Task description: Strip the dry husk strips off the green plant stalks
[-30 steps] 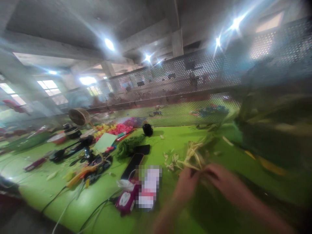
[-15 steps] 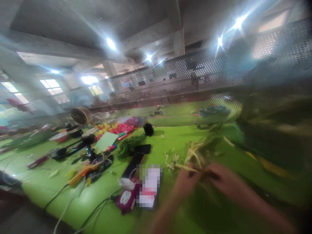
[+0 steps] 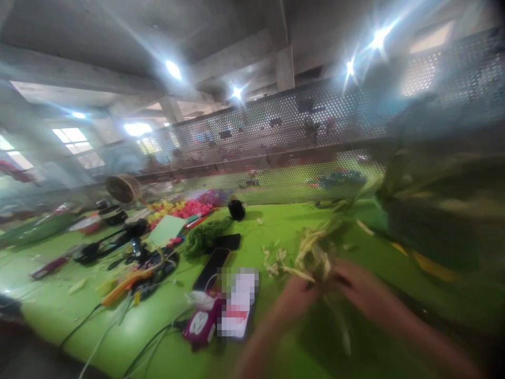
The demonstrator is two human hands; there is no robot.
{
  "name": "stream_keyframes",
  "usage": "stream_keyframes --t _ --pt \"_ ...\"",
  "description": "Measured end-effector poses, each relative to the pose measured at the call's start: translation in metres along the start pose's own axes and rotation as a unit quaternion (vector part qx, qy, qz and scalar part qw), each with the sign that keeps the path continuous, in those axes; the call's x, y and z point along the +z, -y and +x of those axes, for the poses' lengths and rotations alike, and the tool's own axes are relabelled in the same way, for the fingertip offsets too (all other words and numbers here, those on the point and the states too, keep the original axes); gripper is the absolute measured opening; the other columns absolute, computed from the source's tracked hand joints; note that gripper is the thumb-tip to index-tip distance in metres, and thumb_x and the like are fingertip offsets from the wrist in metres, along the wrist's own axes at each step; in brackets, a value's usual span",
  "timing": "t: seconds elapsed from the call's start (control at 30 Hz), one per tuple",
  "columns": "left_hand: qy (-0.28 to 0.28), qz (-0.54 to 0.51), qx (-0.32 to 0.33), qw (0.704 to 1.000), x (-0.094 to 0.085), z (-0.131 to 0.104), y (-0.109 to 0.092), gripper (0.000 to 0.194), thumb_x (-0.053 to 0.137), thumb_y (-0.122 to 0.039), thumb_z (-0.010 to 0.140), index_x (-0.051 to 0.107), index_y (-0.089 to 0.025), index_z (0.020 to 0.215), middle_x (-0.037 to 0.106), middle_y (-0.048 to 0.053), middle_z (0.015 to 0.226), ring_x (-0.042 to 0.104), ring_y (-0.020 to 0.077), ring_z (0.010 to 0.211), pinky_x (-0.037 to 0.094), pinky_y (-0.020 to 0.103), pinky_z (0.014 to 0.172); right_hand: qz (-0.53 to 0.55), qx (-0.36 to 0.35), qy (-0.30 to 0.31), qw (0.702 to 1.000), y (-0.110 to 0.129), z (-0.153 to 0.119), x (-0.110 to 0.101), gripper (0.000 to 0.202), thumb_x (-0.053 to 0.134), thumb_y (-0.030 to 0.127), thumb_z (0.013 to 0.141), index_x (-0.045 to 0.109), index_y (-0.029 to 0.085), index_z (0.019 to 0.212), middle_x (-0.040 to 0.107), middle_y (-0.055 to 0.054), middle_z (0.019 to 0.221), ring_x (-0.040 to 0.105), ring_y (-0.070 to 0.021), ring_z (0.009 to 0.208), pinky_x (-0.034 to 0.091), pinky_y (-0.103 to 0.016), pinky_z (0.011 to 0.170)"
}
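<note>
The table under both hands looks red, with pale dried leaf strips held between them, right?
Not quite. In the head view the table is bright green, not red. The left hand and right hand do meet on the pale dried leaf strips.

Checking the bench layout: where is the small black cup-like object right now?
In the head view, the small black object stands at the far edge of the green table, left of centre, against the perforated metal screen, right of the pink pieces.

Two hands, the left (image 3: 298, 295) and the right (image 3: 355, 287), met at one bundle of pale dried husks (image 3: 311, 252). On the green desk (image 3: 276, 226) lay two dark phones (image 3: 212, 261), one small fan (image 3: 120, 188) and one black cup (image 3: 236, 209).
</note>
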State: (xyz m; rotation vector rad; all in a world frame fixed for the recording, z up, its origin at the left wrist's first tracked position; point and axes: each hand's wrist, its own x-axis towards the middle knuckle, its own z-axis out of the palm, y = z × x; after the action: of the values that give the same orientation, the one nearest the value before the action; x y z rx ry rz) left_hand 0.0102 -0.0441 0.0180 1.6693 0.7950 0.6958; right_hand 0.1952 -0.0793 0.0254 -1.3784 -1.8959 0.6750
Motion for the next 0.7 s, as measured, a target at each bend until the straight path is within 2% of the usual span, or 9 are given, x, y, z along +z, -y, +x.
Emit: stream_keyframes --t 0.13,0.27,0.4,0.53,0.7 --pt "-0.019 0.028 -0.008 0.999 0.003 0.000 0.001 0.017 0.052 -0.027 0.084 0.063 -0.015 0.084 0.059 0.004 0.080 0.052 0.0161 0.077 0.041 0.027 0.072 0.052 0.046 0.012 0.998 0.002 0.003 -0.002 0.018 0.055 0.036 0.084 0.065 0.021 0.090 0.069 -0.003 0.084 0.062 -0.0209 0.078 0.048 -0.033 0.073" --pt "-0.010 0.016 -0.002 1.000 0.009 -0.002 0.001 0.011 0.049 -0.020 0.082 0.060 -0.017 0.083 0.055 0.001 0.076 0.051 0.0146 0.075 0.041 0.026 0.074 0.057 0.054 -0.013 0.997 0.007 0.003 -0.004 0.020 0.051 0.036 0.087 0.064 0.022 0.081 0.070 -0.002 0.081 0.062 -0.0200 0.077 0.046 -0.031 0.071" --pt "-0.010 0.012 -0.012 1.000 0.012 -0.002 0.003 0.012 0.048 -0.014 0.080 0.058 -0.018 0.085 0.053 -0.001 0.072 0.050 0.0137 0.073 0.041 0.024 0.074 0.071 0.068 -0.028 0.995 0.008 0.001 -0.001 0.018 0.048 0.036 0.089 0.061 0.023 0.086 0.069 -0.001 0.083 0.062 -0.0186 0.078 0.046 -0.029 0.071" --pt "-0.028 0.009 -0.019 0.999 0.012 -0.001 0.003 0.012 0.049 -0.019 0.083 0.059 -0.016 0.088 0.054 0.000 0.074 0.049 0.0136 0.072 0.041 0.024 0.071 0.027 0.060 -0.020 0.998 0.007 -0.001 0.002 0.019 0.050 0.039 0.088 0.061 0.024 0.085 0.071 -0.001 0.084 0.063 -0.0186 0.076 0.045 -0.028 0.069" --pt "-0.019 -0.006 -0.018 1.000 0.014 0.000 0.000 0.011 0.051 -0.022 0.083 0.061 -0.017 0.083 0.051 -0.001 0.068 0.048 0.0143 0.071 0.040 0.026 0.073 -0.024 0.045 -0.032 0.998 0.006 -0.002 0.004 0.019 0.048 0.036 0.089 0.061 0.024 0.082 0.069 -0.001 0.079 0.061 -0.0186 0.070 0.043 -0.028 0.064"
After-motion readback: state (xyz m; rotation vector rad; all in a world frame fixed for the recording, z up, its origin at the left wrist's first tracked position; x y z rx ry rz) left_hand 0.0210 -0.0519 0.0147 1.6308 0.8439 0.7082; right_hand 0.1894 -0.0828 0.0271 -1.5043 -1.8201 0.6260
